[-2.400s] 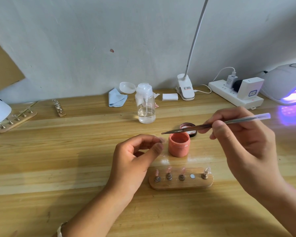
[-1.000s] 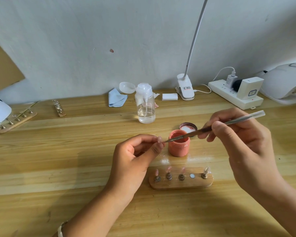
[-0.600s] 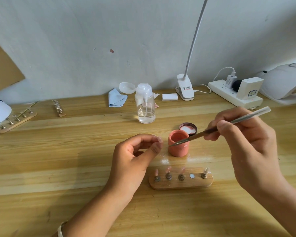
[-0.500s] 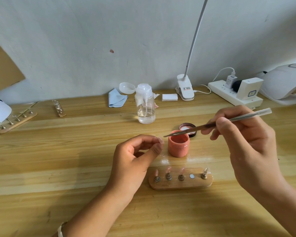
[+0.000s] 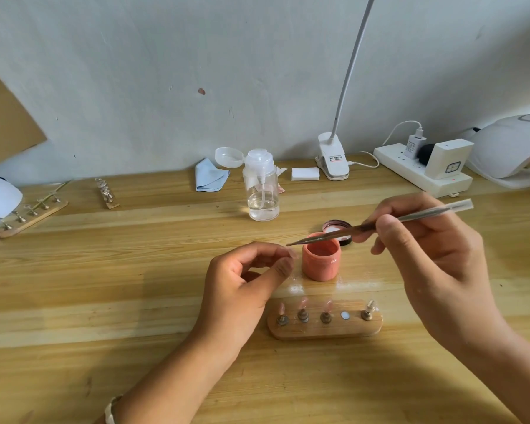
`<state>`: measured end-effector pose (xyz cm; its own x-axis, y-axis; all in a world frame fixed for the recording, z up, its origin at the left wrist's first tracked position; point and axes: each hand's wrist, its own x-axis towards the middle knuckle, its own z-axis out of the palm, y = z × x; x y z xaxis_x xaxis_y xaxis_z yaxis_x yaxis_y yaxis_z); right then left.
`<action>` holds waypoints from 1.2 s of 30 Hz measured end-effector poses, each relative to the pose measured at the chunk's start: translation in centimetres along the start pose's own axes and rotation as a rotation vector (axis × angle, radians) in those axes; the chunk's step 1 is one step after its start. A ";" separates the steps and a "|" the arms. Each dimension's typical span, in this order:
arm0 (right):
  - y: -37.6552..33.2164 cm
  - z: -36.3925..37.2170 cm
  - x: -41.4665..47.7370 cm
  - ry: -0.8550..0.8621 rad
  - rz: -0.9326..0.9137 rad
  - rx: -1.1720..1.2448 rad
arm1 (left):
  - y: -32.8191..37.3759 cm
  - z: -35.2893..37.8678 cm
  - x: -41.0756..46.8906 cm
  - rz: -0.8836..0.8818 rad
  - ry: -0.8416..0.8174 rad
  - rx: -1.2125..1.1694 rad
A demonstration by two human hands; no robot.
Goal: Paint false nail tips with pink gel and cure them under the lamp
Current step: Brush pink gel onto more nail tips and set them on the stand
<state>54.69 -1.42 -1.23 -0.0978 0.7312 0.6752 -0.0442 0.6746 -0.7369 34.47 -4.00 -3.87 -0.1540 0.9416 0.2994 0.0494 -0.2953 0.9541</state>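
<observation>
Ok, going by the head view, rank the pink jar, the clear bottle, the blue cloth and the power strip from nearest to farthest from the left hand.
From the left hand, which pinches a nail tip:
1. The pink jar, just right of its fingertips.
2. The clear bottle, behind it, mid-table.
3. The blue cloth, farther back by the wall.
4. The power strip, far back right.

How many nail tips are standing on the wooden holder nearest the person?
4. From the left of the wooden holder: first pinkish tip, second pinkish tip, third pinkish tip, a bare spot, a clear tip. None look hidden. The left hand pinches a fifth tip.
</observation>
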 end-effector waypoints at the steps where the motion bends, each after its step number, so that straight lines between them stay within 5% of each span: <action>1: 0.0 0.1 0.0 -0.012 0.001 -0.009 | 0.0 0.0 0.0 -0.003 0.003 0.002; 36: -0.2 -0.1 0.0 -0.007 -0.002 -0.070 | 0.2 0.0 0.0 -0.041 0.005 -0.019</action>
<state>54.79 -1.57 -1.06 -0.1044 0.7292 0.6763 0.0252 0.6817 -0.7312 34.47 -4.10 -3.70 -0.1601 0.9523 0.2598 0.0237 -0.2595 0.9655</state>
